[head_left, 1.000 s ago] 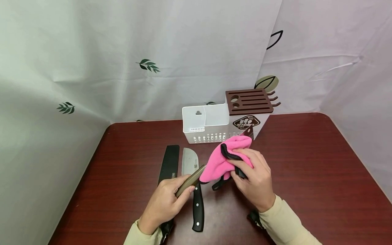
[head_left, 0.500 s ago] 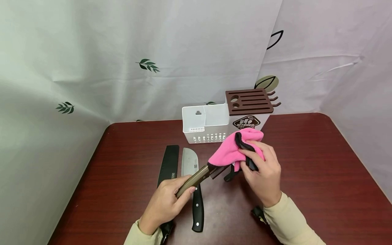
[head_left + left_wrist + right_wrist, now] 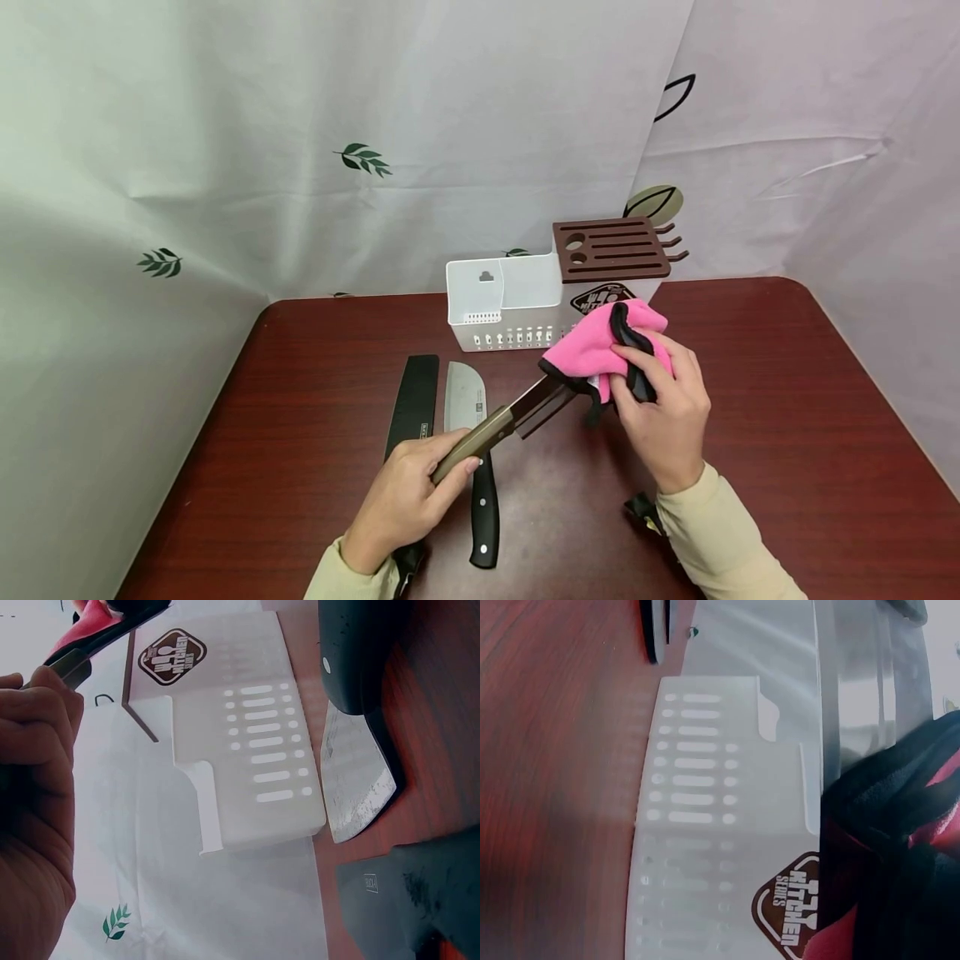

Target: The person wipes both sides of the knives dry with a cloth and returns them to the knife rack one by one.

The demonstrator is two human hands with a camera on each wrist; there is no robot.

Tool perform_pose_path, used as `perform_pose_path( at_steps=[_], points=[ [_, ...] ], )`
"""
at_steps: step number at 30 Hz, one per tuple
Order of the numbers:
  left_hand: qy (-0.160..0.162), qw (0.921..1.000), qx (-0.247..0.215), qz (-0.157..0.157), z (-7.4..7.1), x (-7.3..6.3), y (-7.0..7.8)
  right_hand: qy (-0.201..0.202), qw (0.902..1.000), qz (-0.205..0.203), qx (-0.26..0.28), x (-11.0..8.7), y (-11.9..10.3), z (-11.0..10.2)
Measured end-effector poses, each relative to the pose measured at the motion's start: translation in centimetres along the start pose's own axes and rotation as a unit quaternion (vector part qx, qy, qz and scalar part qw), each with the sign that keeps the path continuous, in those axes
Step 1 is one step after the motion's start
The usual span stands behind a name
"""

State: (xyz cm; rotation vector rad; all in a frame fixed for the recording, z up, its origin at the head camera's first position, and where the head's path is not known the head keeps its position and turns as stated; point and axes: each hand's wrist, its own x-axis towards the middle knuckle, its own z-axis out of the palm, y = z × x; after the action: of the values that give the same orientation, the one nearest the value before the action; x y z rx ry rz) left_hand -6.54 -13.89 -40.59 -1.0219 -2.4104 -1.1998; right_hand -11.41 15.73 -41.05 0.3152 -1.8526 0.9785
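Note:
My left hand [image 3: 408, 496] grips the olive-brown handle of a knife [image 3: 480, 437]. Its shiny dark blade slants up and to the right above the table. In my right hand [image 3: 667, 421] is a pink cloth [image 3: 585, 346] with black edging, pinched around the far part of the blade, so the tip is hidden. Below the left hand lies a black-handled knife [image 3: 486, 508] with a broad steel blade. Beside it is a black blade sheath [image 3: 415, 398], partly covered by the left hand. The left wrist view shows the held knife [image 3: 71, 667] at upper left.
At the table's back stands a white perforated kitchen rack [image 3: 517, 317] with a brown slotted top [image 3: 611, 250] and side hooks. The cloth overlaps its front right part. A pale leaf-patterned curtain [image 3: 450, 150] hangs behind the dark red table [image 3: 787, 400].
My right hand and the pink cloth have slid up and right along the blade, away from the handle. More of the blade now shows. The left hand stays almost still.

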Motion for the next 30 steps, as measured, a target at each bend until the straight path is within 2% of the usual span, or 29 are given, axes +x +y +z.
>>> perform_pose_path(
  at_steps=[3,13,22,30],
  points=[
    [0.001,1.0000,-0.004,-0.004,-0.02,-0.07,-0.03,0.001,1.0000,0.007,-0.005,0.03,0.21,-0.03],
    [0.035,0.9985,-0.014,0.040,-0.26,0.18,-0.11,-0.021,0.9994,0.014,-0.024,-0.04,0.28,-0.16],
    [0.049,0.9982,-0.015,0.031,-0.45,0.16,-0.09,-0.054,0.9974,0.011,-0.045,-0.47,0.16,-0.21],
    [0.069,0.9972,-0.001,0.028,-0.59,0.12,-0.10,-0.080,0.9960,-0.008,-0.039,-0.71,-0.18,0.07]
  ],
)
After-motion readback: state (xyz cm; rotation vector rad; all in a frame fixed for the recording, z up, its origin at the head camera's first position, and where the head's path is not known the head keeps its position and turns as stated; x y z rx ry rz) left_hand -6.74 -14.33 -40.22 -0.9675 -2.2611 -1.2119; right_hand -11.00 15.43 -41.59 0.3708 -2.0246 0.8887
